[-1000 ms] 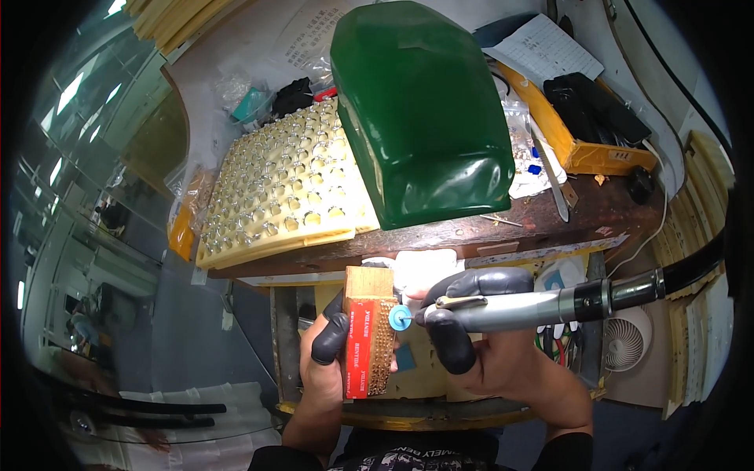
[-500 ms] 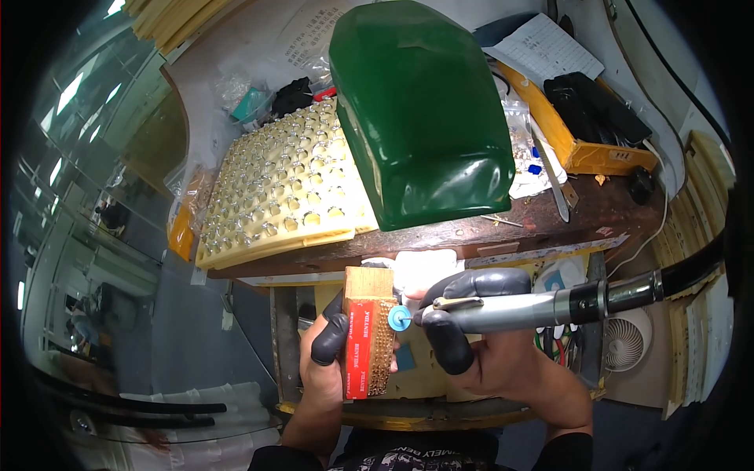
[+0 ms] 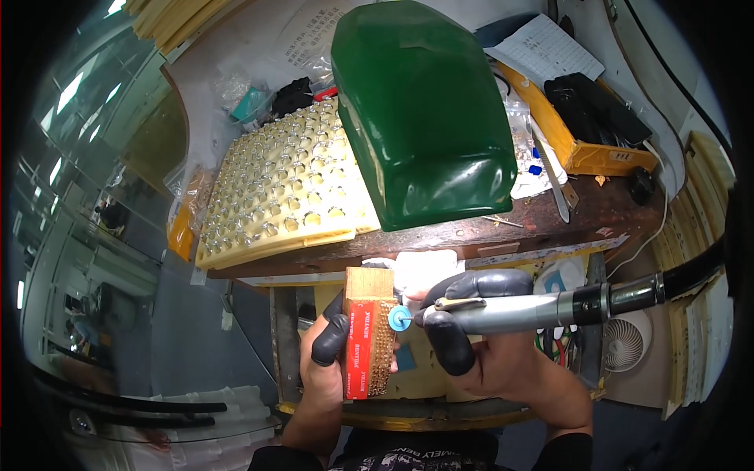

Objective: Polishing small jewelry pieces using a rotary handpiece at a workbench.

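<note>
My left hand [image 3: 323,353], with black finger covers, is closed round a wooden block [image 3: 369,284]. Red tape [image 3: 359,349] wraps the block's left face, and a strip of small gold-coloured pieces [image 3: 382,357] covers its right side. My right hand [image 3: 491,341], also in black finger covers, grips a silver rotary handpiece [image 3: 526,310] lying sideways, its black cable running off to the right. On the handpiece's tip, a small light-blue disc [image 3: 399,318] sits against or very close to the upper end of the gold strip. Whether it touches I cannot tell.
Beyond my hands, a large green lamp hood [image 3: 424,118] hangs over the dark wooden bench [image 3: 550,228]. At its left lies a cream tray [image 3: 275,247] full of rings. A yellow box [image 3: 605,159] with a black phone stands at right; a fan [image 3: 627,341] is below.
Almost nothing differs. Both hands, the block and the handpiece hold nearly the same place, and the head view has shifted very slightly.
</note>
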Demonstrator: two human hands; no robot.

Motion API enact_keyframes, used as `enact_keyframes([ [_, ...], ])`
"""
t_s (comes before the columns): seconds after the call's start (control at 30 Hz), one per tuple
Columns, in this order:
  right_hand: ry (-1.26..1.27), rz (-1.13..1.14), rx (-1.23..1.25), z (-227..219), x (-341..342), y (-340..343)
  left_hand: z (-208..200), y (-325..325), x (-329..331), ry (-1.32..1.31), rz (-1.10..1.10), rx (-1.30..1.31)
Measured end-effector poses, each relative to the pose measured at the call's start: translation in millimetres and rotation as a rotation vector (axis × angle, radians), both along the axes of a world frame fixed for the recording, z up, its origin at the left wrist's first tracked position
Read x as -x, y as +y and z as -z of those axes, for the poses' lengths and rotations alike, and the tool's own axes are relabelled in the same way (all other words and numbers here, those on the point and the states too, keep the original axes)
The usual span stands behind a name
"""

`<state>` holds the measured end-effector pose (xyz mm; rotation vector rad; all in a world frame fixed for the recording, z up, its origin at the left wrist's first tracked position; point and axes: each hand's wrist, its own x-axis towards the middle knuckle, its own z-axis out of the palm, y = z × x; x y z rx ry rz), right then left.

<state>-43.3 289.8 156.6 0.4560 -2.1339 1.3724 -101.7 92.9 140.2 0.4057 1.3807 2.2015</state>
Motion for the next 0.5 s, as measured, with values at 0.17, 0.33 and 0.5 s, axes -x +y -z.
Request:
enact_keyframes([
  [0.17,-0.003,-0.006,0.073,3.3,-0.7,-2.2,-0.7,-1.1,0.4,0.004,0.006,0.01],
  [0.33,0.022,-0.015,0.072,3.7,0.2,-1.5,4.5,-2.5,1.0,0.012,0.006,-0.009],
  [0.5,0.03,-0.027,0.042,0.3,1.9,0.6,3.6,-2.2,0.9,0.01,0.005,-0.009],
])
